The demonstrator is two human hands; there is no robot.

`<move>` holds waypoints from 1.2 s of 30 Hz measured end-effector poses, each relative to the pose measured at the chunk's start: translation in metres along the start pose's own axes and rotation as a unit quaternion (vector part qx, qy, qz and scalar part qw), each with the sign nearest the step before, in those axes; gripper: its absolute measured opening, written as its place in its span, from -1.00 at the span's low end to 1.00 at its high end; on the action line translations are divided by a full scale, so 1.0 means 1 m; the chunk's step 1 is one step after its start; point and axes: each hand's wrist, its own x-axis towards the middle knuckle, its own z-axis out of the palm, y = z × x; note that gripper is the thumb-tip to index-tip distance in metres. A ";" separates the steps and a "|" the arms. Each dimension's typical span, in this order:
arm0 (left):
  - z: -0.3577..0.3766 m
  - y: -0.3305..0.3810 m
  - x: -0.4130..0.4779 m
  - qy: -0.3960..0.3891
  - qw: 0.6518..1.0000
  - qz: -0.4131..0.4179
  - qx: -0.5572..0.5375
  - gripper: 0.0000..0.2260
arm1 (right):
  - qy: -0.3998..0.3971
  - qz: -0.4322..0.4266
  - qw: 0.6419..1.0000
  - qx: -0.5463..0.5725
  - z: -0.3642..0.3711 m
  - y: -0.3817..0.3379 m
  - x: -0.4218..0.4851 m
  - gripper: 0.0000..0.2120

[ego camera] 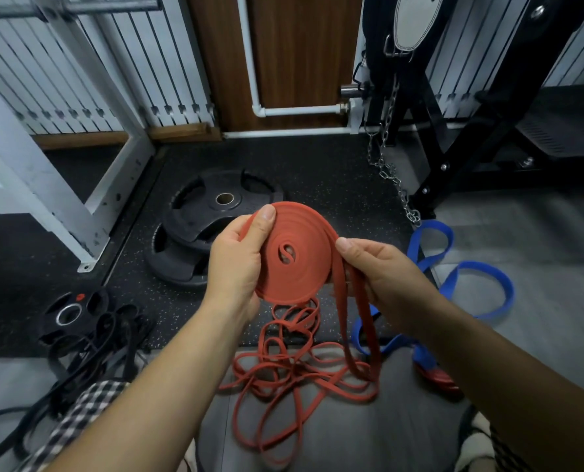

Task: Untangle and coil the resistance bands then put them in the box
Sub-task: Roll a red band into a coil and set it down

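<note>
A red resistance band is wound into a flat coil [294, 253], held up in front of me. My left hand [239, 264] grips the coil's left edge, thumb on its face. My right hand [382, 277] pinches the band's loose tail where it leaves the coil's right side. That tail [358, 321] hangs down in a long loop. Below it lies a tangled heap of red band [290, 376] on the grey floor. A blue band [467, 277] sprawls in loops on the floor to the right. Black bands [93, 356] lie tangled at the lower left. No box is in view.
Black weight plates [202, 229] are stacked on the speckled rubber mat behind the coil, and a smaller plate [72, 315] sits to the left. A white steel frame [79, 185] stands left, a black rack [454, 155] with a hanging chain [392, 178] stands right.
</note>
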 end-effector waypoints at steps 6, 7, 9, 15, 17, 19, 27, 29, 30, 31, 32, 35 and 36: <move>0.000 -0.001 0.001 -0.003 1.000 -0.018 -0.007 -0.85 | 0.006 -0.026 0.998 -0.055 0.000 -0.001 0.000 -0.75; 0.000 -0.001 0.001 -0.004 1.000 -0.015 -0.009 -0.86 | 0.012 -0.029 0.998 -0.055 -0.001 0.000 0.001 -0.77; 0.001 -0.002 0.001 -0.003 1.000 -0.011 -0.013 -0.86 | 0.026 -0.036 0.998 -0.053 -0.003 -0.001 0.001 -0.80; 0.002 -0.004 -0.001 0.016 1.000 0.004 -0.026 -0.85 | 0.028 -0.021 0.999 -0.016 0.003 0.003 0.001 -0.78; 0.003 -0.004 -0.004 0.019 0.999 -0.011 -0.045 -0.85 | 0.030 -0.003 0.999 0.012 0.007 0.006 0.001 -0.73; 0.004 -0.005 -0.005 0.026 0.999 -0.009 -0.043 -0.84 | 0.036 0.007 0.999 0.023 0.009 0.008 0.001 -0.70; 0.010 -0.011 -0.012 0.077 0.993 0.005 -0.086 -0.81 | 0.033 -0.006 0.997 0.070 0.022 0.017 -0.005 -0.81; 0.011 -0.011 -0.015 0.074 0.992 -0.021 -0.104 -0.82 | 0.036 -0.007 0.995 0.096 0.022 0.017 -0.005 -0.81; 0.011 -0.010 -0.015 0.068 0.992 -0.036 -0.105 -0.83 | 0.031 -0.004 0.994 0.104 0.020 0.016 -0.004 -0.80; 0.010 -0.009 -0.015 0.058 0.992 -0.055 -0.102 -0.83 | 0.025 0.001 0.994 0.108 0.017 0.014 -0.003 -0.80; 0.009 -0.007 -0.014 0.043 0.992 -0.075 -0.097 -0.82 | 0.019 0.003 0.994 0.106 0.014 0.012 -0.002 -0.81; 0.003 -0.003 -0.008 -0.027 0.991 -0.118 -0.054 -0.77 | 0.006 0.007 0.997 0.081 0.003 0.008 0.002 -0.81; 0.001 -0.003 -0.005 -0.039 0.993 -0.108 -0.027 -0.78 | -0.001 0.012 0.998 0.068 0.000 0.007 0.003 -0.81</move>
